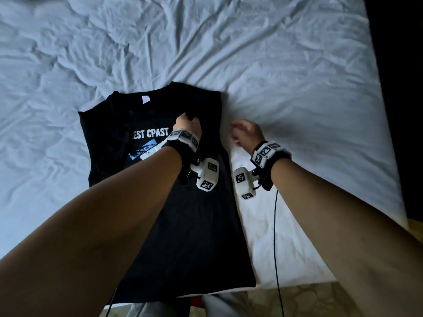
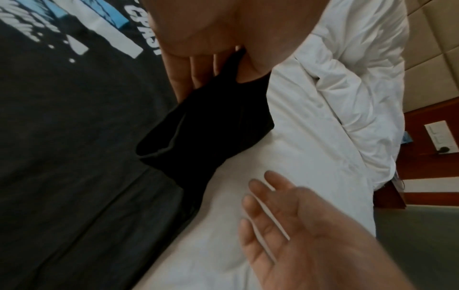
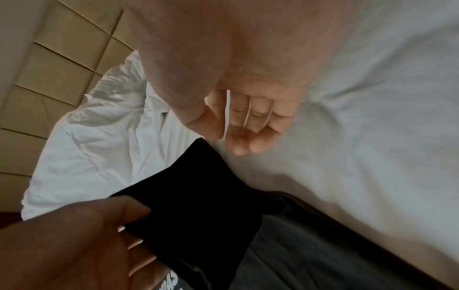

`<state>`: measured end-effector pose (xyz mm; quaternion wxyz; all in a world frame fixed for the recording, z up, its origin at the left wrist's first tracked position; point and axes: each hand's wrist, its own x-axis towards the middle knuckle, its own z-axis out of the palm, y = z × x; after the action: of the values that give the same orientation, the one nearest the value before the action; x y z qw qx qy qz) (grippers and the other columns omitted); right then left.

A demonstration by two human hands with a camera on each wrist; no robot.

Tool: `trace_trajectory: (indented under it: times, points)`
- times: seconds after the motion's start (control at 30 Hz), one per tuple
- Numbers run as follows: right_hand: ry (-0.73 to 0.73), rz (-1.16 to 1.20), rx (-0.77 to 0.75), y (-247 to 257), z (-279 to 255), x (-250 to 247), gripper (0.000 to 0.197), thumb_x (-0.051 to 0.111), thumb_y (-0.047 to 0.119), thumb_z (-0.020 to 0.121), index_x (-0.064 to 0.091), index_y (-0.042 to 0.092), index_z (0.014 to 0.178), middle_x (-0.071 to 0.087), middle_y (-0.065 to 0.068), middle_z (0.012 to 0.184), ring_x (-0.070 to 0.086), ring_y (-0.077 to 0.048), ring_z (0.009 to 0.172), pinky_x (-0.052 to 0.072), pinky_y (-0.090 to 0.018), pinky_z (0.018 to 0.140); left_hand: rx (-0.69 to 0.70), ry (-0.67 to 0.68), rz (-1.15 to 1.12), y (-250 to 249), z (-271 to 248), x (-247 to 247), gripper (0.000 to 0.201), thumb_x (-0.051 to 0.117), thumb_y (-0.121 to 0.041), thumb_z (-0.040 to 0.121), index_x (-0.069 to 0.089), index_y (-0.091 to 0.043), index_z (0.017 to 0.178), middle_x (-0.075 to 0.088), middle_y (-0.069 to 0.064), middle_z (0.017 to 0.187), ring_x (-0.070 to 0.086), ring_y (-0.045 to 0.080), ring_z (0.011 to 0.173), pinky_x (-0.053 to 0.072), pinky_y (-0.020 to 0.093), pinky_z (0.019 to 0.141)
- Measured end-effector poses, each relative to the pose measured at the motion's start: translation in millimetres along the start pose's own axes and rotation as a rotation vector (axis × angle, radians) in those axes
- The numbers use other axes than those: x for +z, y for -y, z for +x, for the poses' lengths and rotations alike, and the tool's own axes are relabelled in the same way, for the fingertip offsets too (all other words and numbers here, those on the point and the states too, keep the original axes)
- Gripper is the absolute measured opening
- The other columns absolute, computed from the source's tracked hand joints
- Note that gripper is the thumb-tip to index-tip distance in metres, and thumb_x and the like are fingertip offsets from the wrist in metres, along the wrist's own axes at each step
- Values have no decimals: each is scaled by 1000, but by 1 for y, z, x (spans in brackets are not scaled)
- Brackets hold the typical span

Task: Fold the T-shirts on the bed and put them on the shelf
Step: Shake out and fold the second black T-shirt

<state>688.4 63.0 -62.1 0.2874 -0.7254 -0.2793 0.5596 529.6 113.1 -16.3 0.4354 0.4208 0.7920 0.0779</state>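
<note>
black t-shirt [image 1: 169, 202] lies print-up near the foot edge of the bed [image 1: 297, 88], its right side folded inward. left hand [image 1: 187, 124] pinches the folded sleeve [image 2: 206, 121]; right hand [image 1: 246, 132] hovers slack and empty over the sheet just beside it. soft limp cotton could slump from that single pinch, and the rumpled white sheet might skew the crease.
</note>
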Motion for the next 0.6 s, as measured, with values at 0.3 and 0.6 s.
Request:
trace_trajectory:
  times: [0.3,0.6]
  points:
    - [29,-166,63,-18,12,10,16,60,20,72,68,28,84,67,-1,84,62,-19,85,53,-41,89,-159,-23,-8,26,28,-5,27,44,-15,96,48,-1,119,57,11,108,57,26,105,37,32,80]
    - [89,-177,189,-24,34,12,19,60,14,75,65,19,58,61,1,54,59,-21,58,47,-32,59,191,52,143,10,50,3,27,54,-15,81,69,-26,101,72,5,99,66,27,95,54,31,83]
